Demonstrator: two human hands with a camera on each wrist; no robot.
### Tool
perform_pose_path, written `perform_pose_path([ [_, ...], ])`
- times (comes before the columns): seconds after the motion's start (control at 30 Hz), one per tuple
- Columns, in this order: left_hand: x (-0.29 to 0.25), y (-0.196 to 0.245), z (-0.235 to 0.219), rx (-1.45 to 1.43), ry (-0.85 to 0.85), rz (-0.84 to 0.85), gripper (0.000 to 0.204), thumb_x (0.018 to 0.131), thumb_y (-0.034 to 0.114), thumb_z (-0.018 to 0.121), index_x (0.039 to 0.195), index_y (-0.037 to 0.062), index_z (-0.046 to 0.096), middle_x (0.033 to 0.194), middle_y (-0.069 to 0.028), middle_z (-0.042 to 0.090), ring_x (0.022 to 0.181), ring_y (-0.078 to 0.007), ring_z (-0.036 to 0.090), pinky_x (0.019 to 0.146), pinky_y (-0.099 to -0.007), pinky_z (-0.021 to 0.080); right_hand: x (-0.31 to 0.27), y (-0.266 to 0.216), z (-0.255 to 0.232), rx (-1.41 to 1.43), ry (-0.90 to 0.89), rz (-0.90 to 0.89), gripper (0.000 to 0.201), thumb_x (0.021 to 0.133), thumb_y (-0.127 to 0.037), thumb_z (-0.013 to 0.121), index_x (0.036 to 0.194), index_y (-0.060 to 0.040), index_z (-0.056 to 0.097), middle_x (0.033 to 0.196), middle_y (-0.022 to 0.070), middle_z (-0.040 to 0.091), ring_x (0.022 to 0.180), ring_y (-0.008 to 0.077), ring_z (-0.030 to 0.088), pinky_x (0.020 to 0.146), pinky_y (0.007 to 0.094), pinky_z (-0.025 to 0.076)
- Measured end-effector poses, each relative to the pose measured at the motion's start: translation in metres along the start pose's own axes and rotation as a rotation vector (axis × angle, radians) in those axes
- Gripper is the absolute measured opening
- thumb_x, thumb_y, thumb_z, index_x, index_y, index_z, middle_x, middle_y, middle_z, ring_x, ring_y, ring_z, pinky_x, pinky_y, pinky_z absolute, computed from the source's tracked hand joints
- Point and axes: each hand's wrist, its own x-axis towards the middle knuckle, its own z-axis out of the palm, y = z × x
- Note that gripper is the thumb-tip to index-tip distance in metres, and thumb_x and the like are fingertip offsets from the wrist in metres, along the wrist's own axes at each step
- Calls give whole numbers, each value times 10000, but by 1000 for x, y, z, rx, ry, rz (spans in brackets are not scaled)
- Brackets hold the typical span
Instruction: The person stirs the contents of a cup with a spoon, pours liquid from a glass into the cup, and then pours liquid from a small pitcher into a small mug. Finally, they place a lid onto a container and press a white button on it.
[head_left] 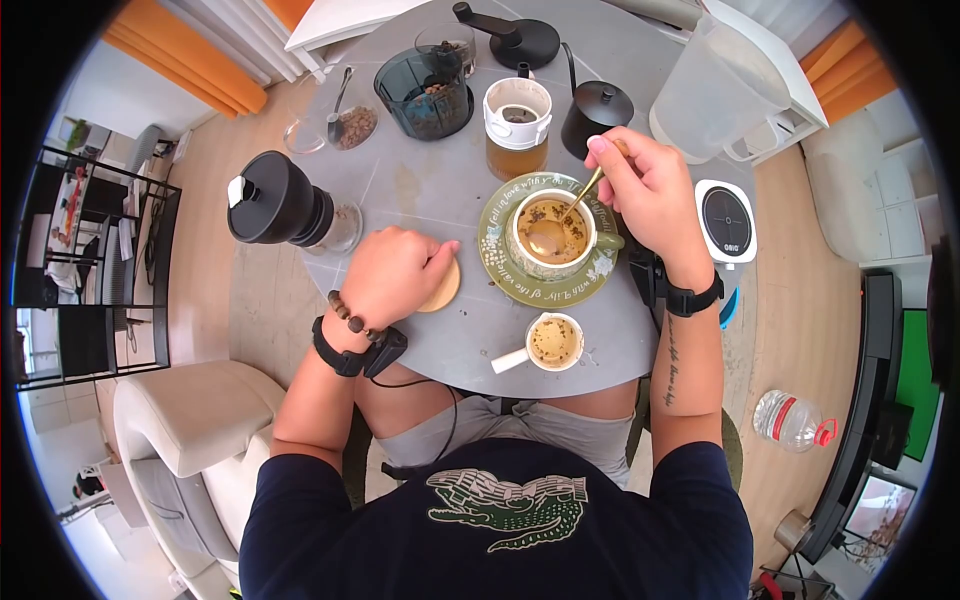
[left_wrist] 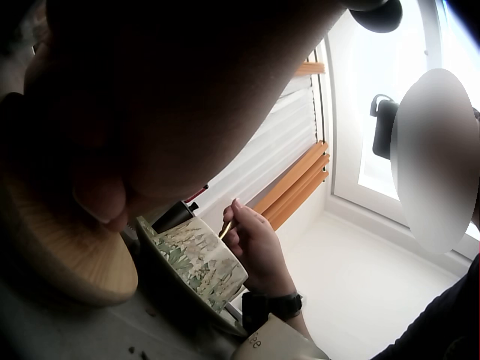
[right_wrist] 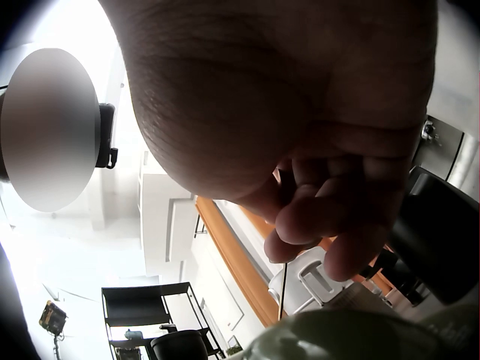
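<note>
Over the gray table (head_left: 440, 190), at the near end, the person's right hand (head_left: 645, 195) pinches the top of a thin golden spoon (head_left: 585, 193) between its fingers. The spoon's long axis slants down from that grip, toward the person's left and nearer the body, so its lower end dips into the brown, speckled liquid inside the patterned cup (head_left: 550, 269). The cup stands upright on a lettered olive saucer (head_left: 497, 273), its green handle pointing to the person's right. The right hand is the nearer one to cup and spoon; the left hand (head_left: 393, 272) lies to the left of the saucer, over a round wooden disc (head_left: 443, 290), and whether its fingers grasp the disc or merely rest there cannot be told.

Closer to the body sits a small white pot (head_left: 511, 361), handle turned left. Beyond the saucer stand a white-collared glass vessel (head_left: 518, 160) and a black kettle (head_left: 597, 115); a black grinder (head_left: 275, 200) is at the left, a white scale (head_left: 727, 222) at the right. Around the table are pale wooden floor (head_left: 270, 330), orange curtains (head_left: 180, 50), a cream sofa (head_left: 195, 420) and a black shelf unit (head_left: 95, 260).
</note>
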Motion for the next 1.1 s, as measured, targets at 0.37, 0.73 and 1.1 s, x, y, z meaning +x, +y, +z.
perform_pose_path([
  [0.37, 0, -2, 2, -23, 28, 20, 532, 1093, 342, 703, 685, 1, 707, 639, -257, 581, 602, -485, 581, 574, -520, 468, 1, 3, -4, 86, 66, 32, 346, 1175, -301, 684, 961, -39, 755, 712, -49, 634, 625, 32, 588, 570, 238, 439],
  [0.73, 0, -2, 2, -22, 21, 16, 527, 1091, 339, 703, 688, 1, 713, 640, -258, 579, 603, -482, 588, 576, -519, 474, 0, -1, 0, 131, 179, -65, 330, 1160, -248, 698, 938, -11, 757, 699, -35, 635, 633, 48, 609, 569, 253, 422],
  [1.1, 0, -4, 4, -9, 31, 26, 514, 1090, 348, 696, 708, 6, 728, 642, -247, 600, 611, -482, 597, 586, -529, 482, 0, -1, -4, 129, 159, -18, 335, 1153, -254, 709, 930, -9, 756, 704, -38, 630, 620, 49, 594, 572, 252, 418],
])
